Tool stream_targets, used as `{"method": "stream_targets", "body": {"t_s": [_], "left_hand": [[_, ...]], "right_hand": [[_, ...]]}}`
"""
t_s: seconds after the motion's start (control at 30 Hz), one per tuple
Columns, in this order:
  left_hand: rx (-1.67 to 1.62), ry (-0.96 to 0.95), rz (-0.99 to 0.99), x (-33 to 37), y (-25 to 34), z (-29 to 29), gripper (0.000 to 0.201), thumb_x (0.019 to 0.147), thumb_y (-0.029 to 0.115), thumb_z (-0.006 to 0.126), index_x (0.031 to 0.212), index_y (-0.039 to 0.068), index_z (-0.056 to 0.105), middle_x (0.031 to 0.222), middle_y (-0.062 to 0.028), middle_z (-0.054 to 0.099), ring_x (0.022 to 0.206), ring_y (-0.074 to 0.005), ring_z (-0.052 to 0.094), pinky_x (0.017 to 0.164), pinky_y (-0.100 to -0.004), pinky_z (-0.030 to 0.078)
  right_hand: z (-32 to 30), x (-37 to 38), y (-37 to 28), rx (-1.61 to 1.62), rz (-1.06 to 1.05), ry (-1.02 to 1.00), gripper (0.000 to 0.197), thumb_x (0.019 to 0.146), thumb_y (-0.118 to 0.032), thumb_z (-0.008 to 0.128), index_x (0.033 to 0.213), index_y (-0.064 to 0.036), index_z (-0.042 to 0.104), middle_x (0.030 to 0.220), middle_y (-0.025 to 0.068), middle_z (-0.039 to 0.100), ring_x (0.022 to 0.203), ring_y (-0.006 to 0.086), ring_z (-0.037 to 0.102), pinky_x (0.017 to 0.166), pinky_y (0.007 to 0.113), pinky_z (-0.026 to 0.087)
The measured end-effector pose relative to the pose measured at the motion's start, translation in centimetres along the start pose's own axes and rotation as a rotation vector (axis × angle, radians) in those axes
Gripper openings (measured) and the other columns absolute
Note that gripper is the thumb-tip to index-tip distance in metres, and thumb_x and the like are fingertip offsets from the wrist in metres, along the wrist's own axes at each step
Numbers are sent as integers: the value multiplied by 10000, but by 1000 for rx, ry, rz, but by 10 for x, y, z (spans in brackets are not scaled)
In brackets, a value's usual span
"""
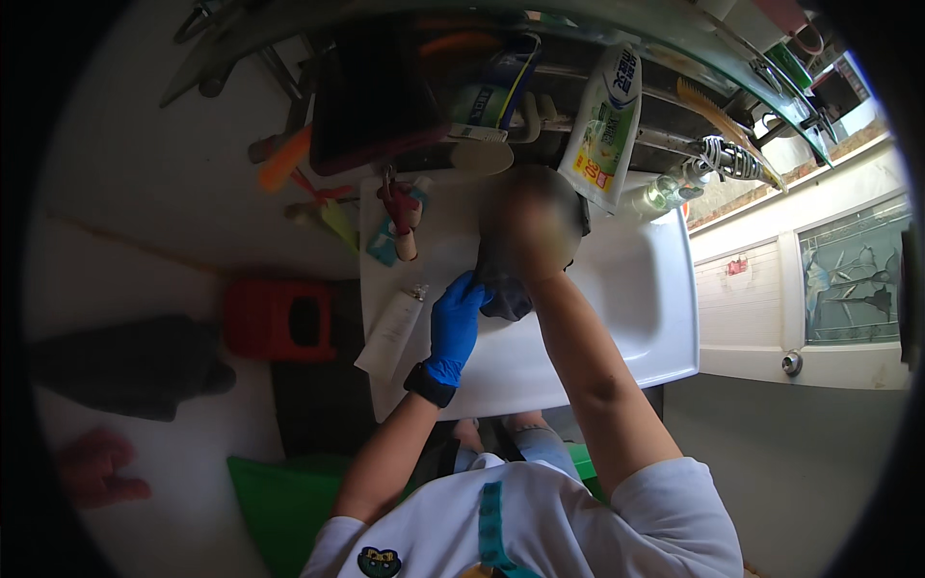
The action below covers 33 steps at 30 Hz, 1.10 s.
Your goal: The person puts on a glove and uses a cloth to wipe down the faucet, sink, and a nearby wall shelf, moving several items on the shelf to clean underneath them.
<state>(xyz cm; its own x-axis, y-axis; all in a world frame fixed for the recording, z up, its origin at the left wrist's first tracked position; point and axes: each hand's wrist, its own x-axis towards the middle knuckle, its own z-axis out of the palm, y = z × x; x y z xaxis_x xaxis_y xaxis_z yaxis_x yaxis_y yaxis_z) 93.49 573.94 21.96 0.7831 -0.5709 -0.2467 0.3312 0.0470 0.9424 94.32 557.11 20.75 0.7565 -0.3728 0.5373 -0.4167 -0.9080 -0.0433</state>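
- Your left hand has its fingers closed on the near-left edge of the dark, limp item; grip firmly.
- Brace it over the white sink.
- Your right hand blurs; I can't tell its fingers' state.

Cloth blocks mid sink; right free

A glass shelf curves along the top of the frame; below it, at upper center right, stands a white and green tube, with a yellow comb to its right. A clear bottle sits at right of center, near the upper part of a white door with a round knob. A red plastic stool shows at left of center, a dark cloth farther left, and a green surface at lower left.
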Motion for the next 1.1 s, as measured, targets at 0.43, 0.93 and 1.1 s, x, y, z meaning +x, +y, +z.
{"method": "stream_targets", "body": {"t_s": [0.43, 0.93, 1.1], "left_hand": [[-232, -166, -193, -1, -23, -9, 313, 910, 156, 492, 1142, -52, 509, 1047, -106, 582, 915, -180, 586, 861, -295, 461], [-182, -101, -213, -16, -35, -7, 321, 890, 131, 535, 1160, -42, 543, 997, -58, 605, 838, -125, 580, 782, -239, 474], [-201, -105, -199, -20, -42, 1, 295, 892, 143, 532, 1130, -30, 565, 965, -51, 612, 823, -122, 576, 762, -240, 473]], "right_hand": [[37, 2, -23, -308, 151, -15, 318, 796, -202, 475, 993, 22, 586, 911, 187, 576, 814, 328, 558, 683, 470, 449], [42, -31, -16, -551, -247, 119, 224, 784, -174, 510, 931, -17, 570, 840, 137, 531, 757, 266, 514, 640, 387, 409], [73, -28, 21, -329, -49, -167, 263, 774, -172, 487, 939, 6, 587, 926, 178, 546, 836, 315, 515, 708, 415, 418]]}}
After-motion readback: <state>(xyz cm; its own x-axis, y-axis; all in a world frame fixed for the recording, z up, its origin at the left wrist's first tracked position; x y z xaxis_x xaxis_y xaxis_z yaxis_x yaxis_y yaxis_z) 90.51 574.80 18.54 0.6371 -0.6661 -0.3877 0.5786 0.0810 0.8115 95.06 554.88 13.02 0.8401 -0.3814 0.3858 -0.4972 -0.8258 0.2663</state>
